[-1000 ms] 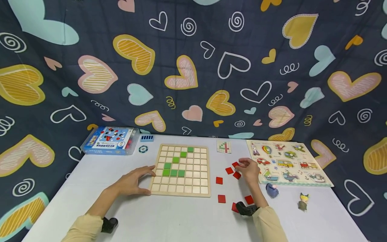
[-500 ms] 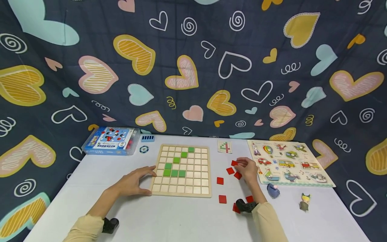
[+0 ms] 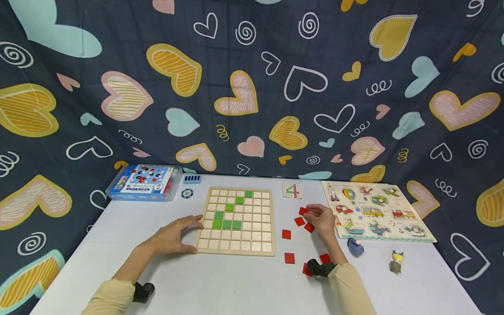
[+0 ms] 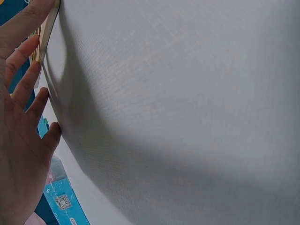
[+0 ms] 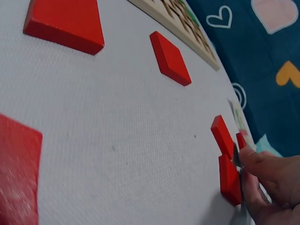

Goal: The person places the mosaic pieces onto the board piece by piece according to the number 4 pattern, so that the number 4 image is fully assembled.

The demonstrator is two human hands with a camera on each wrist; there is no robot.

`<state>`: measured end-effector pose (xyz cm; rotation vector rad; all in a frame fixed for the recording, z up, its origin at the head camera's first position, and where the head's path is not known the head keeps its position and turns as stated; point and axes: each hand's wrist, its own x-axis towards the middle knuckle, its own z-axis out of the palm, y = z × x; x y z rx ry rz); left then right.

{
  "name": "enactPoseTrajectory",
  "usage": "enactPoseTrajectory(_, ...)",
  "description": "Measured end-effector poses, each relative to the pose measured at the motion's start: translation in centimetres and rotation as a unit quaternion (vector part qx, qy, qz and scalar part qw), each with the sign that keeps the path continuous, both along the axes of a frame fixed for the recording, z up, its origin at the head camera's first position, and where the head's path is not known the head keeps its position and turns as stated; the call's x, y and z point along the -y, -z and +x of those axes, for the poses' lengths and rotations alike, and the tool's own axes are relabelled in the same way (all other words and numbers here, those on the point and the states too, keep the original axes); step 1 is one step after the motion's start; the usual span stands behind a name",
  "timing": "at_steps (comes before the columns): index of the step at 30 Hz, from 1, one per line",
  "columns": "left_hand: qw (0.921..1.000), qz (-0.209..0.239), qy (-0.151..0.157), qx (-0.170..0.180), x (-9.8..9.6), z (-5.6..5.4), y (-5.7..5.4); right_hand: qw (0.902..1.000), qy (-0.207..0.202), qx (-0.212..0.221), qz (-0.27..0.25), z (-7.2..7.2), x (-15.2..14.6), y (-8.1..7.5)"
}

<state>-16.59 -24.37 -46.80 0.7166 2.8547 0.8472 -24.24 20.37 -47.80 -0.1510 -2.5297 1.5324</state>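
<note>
My left hand point(image 3: 169, 238) rests at the left edge of a wooden grid board point(image 3: 252, 250), fingers spread and fairly straight. In the left wrist view, the fingers of the left hand point(image 4: 23, 140) reach along the board's edge point(image 4: 47, 33). Several green tiles point(image 3: 226, 224) sit in the board's cells in a stepped pattern. Right of the board, my right hand point(image 3: 323, 221) pinches a red square tile point(image 3: 303, 211) at its fingertips. Two loose red tiles point(image 5: 229, 180) lie just below those fingers, and the right thumb point(image 5: 251, 157) partly covers the pinched one.
More red tiles point(image 3: 289, 258) are scattered on the white table. A small pattern card point(image 3: 292, 190) lies behind them. To the right are a picture puzzle board point(image 3: 378, 212) and two small figures point(image 3: 355, 248). A clear plastic box point(image 3: 143, 183) stands at the back left.
The red tile at my right fingertips has shifted slightly left and away from the two tiles below, with the hand following. My left hand has stayed at the board's edge.
</note>
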Motion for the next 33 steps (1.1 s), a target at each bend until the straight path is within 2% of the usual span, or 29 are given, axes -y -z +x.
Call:
enactPoseTrajectory(11, 1.0000, -0.004, -0.003, 0.000, 0.0, 0.0, 0.1, 0.9995, -0.027, -0.016, 0.001, -0.3, 1.7, -0.5)
enactPoseTrajectory(19, 1.0000, -0.004, -0.004, 0.003, 0.0, 0.0, 0.1, 0.9988, -0.047, 0.001, -0.016, -0.6, 4.2, -0.8)
enactPoseTrajectory(25, 1.0000, 0.001, -0.004, 0.003, 0.0, 0.0, 0.1, 0.9974, -0.065, -0.013, -0.028, -1.2, 6.2, -1.0)
enactPoseTrajectory(33, 0.9999, 0.010, 0.002, 0.002, 0.0, 0.0, 0.0, 0.9904, -0.130, -0.027, -0.035, -2.6, 8.9, -0.6)
